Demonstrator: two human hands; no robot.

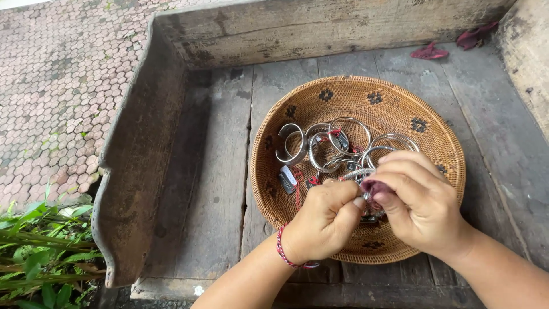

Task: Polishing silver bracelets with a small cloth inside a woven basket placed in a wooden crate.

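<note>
Both grips pinch one silver bangle between left hand and right hand, above the basket's near rim.

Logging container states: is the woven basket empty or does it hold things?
Holds things. Several silver bangles with small tags lie inside the woven basket, which sits upright on the wooden bench.

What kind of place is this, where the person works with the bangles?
Probably an outdoor porch or market stall. The woven basket of silver bangles sits on a weathered wooden bench, beside hexagonal paving and green plants.
</note>
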